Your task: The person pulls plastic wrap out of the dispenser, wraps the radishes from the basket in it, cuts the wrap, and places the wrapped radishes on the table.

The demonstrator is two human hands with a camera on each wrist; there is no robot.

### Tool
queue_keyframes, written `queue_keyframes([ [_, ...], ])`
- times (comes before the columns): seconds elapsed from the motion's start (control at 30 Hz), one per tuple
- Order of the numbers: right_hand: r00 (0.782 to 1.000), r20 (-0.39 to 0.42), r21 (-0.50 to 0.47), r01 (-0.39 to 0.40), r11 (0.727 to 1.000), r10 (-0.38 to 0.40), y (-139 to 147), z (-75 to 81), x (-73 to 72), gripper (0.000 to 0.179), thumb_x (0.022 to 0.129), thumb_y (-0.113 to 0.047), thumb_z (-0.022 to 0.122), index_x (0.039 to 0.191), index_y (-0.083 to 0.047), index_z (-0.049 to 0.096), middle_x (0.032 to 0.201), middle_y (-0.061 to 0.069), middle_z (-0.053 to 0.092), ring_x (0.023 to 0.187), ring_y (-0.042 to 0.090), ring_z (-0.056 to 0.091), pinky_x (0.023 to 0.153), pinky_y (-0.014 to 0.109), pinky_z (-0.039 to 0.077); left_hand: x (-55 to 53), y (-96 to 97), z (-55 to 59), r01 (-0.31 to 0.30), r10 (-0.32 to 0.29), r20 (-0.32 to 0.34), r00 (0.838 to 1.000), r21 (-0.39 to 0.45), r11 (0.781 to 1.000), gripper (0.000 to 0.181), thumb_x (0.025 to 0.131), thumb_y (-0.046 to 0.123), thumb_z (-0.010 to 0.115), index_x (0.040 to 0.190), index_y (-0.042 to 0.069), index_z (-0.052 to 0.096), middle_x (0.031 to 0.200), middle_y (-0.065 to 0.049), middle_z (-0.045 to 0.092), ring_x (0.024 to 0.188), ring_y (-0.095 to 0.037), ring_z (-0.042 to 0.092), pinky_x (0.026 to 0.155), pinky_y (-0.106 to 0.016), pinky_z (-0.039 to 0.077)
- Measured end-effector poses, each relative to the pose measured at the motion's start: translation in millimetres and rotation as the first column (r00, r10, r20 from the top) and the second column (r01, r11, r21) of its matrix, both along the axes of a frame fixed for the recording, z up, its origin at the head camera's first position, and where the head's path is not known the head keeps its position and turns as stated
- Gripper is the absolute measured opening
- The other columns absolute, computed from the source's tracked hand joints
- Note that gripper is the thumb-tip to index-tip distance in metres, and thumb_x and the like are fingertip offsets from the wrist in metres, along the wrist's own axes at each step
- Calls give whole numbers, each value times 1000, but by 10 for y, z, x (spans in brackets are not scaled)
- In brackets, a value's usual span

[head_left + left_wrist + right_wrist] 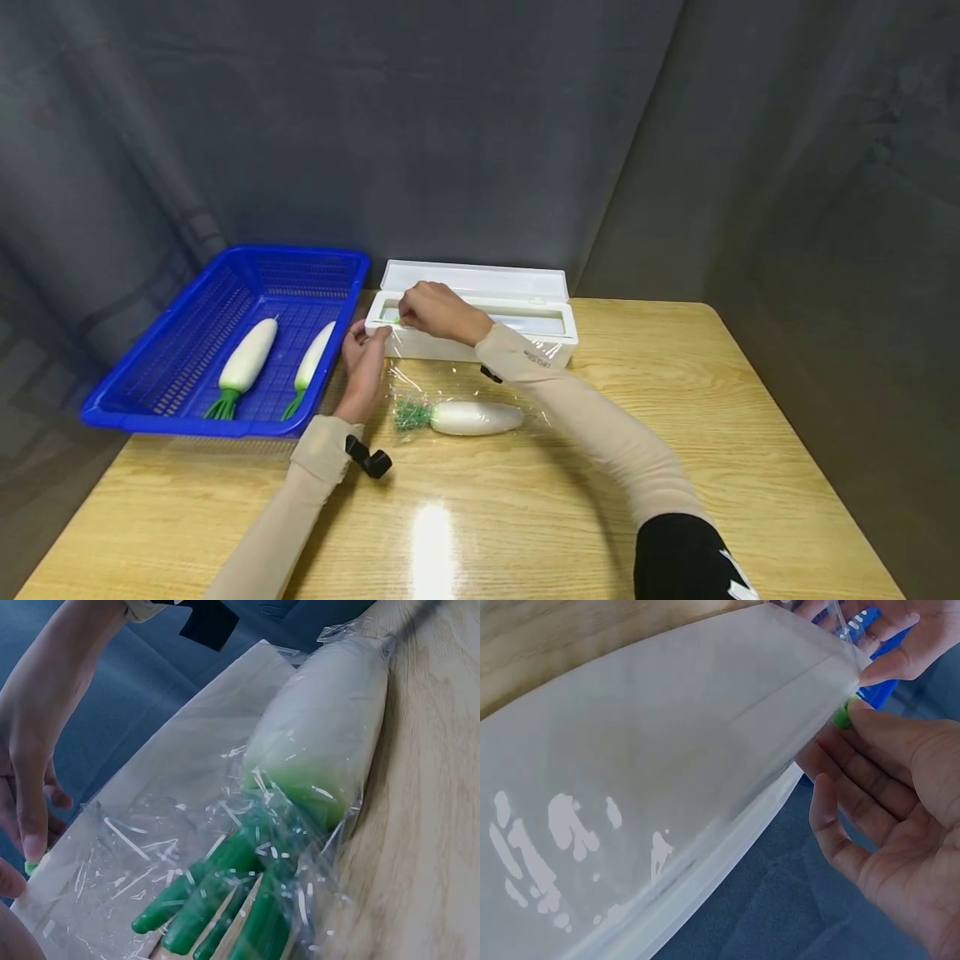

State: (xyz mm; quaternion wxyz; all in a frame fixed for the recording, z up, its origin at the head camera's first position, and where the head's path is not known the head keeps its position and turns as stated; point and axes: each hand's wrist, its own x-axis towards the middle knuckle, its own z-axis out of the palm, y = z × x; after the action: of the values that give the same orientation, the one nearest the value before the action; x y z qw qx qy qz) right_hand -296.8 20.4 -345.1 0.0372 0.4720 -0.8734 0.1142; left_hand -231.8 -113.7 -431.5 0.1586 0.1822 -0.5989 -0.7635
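Along the front edge of the long white box (442, 347), both hands are working close together at its left end. The right hand (442, 312) is reaching over the box, thumb and forefinger pinching a small green tab (843, 716) right at the rim. The left hand (363, 358) is gripping the box's left front corner, thumb pressing the edge; whether it is also catching film, I cannot tell. Clear film (450, 379) is hanging down the front wall and running onto the wrapped radish (476, 417), which is lying on the table just in front of the box, green stems pointing left, tip pointing right. Behind, the box's lid (474, 280) is standing raised before the grey curtain (412, 125), leaving little depth at the back. On the left it is tight too: the blue basket (172, 427) is bringing its rim just beside the left hand, and two more radishes (252, 354) are lying inside, one partly hidden by the near wall. Rightward, the wooden table (697, 400) is spreading wide beyond the box, running out to a rounded far corner, with more wood stretching toward the person between the forearms.
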Motion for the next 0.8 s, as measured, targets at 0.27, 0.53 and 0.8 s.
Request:
queue_keyframes([
  [0.27, 1000, 2, -8, 10, 1000, -10, 178, -23, 21, 37, 98, -3, 67, 64, -14, 58, 61, -7, 45, 62, 9, 40, 61, 24, 34, -3, 40, -1, 24, -24, 13, 1000, -23, 999, 54, 96, 9, 63, 144, -4, 42, 112, -3, 50, 96, -9, 48, 85, -20, 39],
  [0.53, 1000, 26, -35, 0, 999, 1, 349, -17, 52, 45, 99, -1, 65, 61, -18, 46, 59, -7, 41, 58, 8, 36, 60, 23, 31, 14, 54, 7, 16, -16, 17, 1000, -17, 1000, 55, 95, 9, 63, 145, -3, 42, 115, -6, 50, 98, -11, 48, 86, -20, 40],
  [0.8, 999, 42, -58, -6, 998, 8, 571, -10, 71, 50, 101, -4, 67, 61, -19, 42, 58, -7, 36, 58, 8, 30, 61, 24, 29, 18, 40, 20, 18, -18, 0, 1000, -19, 1000, 54, 96, 8, 63, 143, -2, 41, 109, -2, 48, 93, -9, 47, 83, -19, 40],
])
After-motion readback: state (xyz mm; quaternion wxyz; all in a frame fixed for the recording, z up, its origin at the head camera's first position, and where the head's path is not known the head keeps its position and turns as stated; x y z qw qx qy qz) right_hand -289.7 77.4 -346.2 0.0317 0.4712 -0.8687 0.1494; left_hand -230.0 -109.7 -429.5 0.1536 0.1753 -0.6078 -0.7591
